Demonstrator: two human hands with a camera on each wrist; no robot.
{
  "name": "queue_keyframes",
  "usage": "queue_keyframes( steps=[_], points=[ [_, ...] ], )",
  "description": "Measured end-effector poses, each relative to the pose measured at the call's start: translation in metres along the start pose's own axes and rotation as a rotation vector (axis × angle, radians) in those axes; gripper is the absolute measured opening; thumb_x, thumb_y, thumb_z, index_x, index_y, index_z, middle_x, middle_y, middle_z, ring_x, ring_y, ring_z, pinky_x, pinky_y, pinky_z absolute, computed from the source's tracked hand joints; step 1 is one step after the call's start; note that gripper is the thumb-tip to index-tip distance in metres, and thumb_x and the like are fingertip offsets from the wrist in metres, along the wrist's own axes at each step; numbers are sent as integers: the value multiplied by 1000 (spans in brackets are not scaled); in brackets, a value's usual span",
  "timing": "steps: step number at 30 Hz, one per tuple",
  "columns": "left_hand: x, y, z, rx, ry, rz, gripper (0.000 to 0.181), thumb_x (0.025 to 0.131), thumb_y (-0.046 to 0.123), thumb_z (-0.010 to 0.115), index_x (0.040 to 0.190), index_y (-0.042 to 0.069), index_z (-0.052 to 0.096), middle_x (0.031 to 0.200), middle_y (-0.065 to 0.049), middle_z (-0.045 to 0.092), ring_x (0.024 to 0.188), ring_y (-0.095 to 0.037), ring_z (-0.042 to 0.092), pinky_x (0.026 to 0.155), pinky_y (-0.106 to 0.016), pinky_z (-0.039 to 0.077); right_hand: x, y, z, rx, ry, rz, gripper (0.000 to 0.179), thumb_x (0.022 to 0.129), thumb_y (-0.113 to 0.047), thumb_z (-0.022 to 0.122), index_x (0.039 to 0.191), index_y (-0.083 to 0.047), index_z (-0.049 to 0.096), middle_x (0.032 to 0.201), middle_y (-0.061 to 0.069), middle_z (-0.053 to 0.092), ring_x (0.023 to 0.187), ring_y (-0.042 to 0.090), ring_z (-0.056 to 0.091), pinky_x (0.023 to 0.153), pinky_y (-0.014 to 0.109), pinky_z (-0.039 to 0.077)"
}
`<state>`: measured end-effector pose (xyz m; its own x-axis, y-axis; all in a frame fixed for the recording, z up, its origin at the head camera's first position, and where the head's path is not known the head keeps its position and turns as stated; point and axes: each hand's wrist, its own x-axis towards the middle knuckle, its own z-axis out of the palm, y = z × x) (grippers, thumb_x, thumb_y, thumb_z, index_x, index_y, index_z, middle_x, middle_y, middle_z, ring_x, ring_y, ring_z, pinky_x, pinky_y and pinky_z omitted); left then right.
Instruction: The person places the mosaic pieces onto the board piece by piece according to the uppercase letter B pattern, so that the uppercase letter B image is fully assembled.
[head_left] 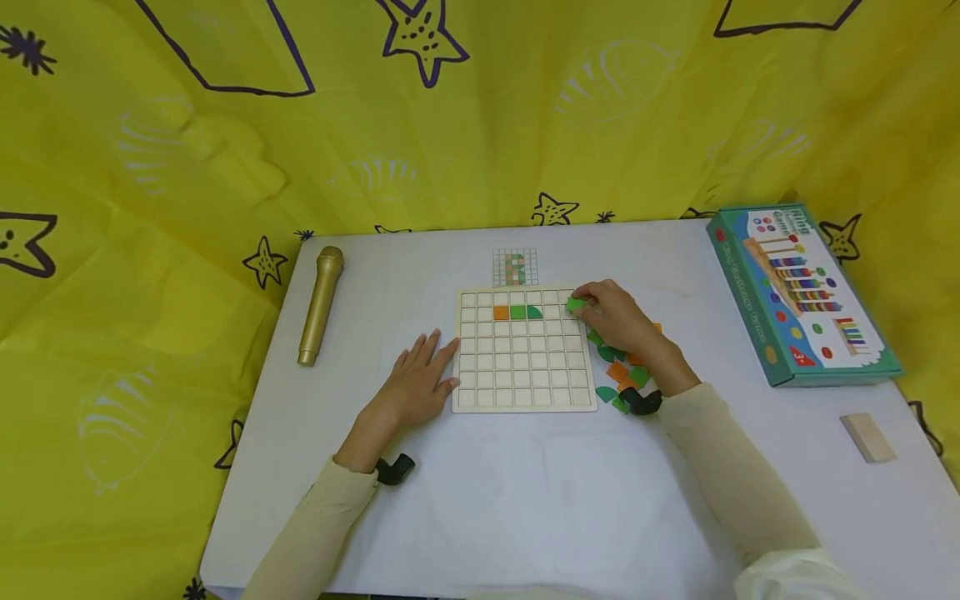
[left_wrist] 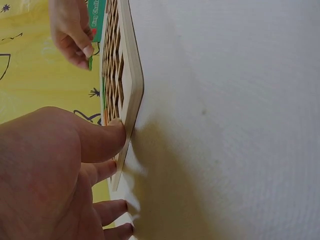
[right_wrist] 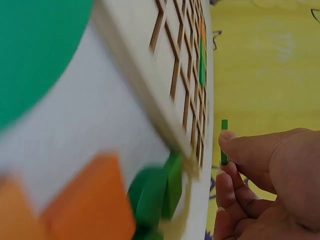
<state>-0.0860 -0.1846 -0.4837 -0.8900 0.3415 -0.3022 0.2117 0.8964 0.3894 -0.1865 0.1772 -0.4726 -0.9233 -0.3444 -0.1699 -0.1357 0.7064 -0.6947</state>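
A square wooden grid board [head_left: 525, 375] lies on the table. In its second row sit an orange square tile [head_left: 501, 313], a green square tile [head_left: 518, 312] and a green quarter-round tile [head_left: 534, 312]. My right hand [head_left: 617, 318] pinches a light green tile [head_left: 575, 305] over the board's upper right corner; the right wrist view shows this tile [right_wrist: 224, 142] edge-on between thumb and fingers. At the board's left edge rests my left hand [head_left: 420, 385], fingers spread, with the thumb [left_wrist: 107, 142] touching the rim in the left wrist view.
Loose orange and green tiles [head_left: 618, 372] lie in a pile right of the board, partly under my right forearm. Behind the board is a small pattern card [head_left: 515, 267]. A gold microphone [head_left: 321, 307] lies left; a game box [head_left: 806, 296] and a wooden block [head_left: 868, 437] lie right.
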Motion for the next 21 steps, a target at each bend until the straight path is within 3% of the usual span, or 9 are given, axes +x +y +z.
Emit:
queue_keyframes(
  steps=[4,11,21],
  points=[
    [0,0,0,1,1,-1,66,111,39,49,170,21,23,177,-17,9,164,-40,6,129,-65,12,8,-15,15,5,-11,-49,36,107,-15,62,140,1,62,133,24,55,119,37,54,107,57,44],
    [-1,2,-1,0,1,3,67,111,38,50,170,21,23,177,-18,9,164,-41,6,129,-65,12,14,-38,44,1,-46,-109,32,106,-16,66,135,-3,65,131,16,59,118,32,56,109,55,35],
    [-2,2,-1,0,3,-1,68,111,38,51,170,21,23,177,-18,9,164,-41,6,128,-65,12,15,-65,75,-113,-34,-150,28,105,-19,68,130,-7,68,128,11,62,124,32,56,100,49,42]
  ],
)
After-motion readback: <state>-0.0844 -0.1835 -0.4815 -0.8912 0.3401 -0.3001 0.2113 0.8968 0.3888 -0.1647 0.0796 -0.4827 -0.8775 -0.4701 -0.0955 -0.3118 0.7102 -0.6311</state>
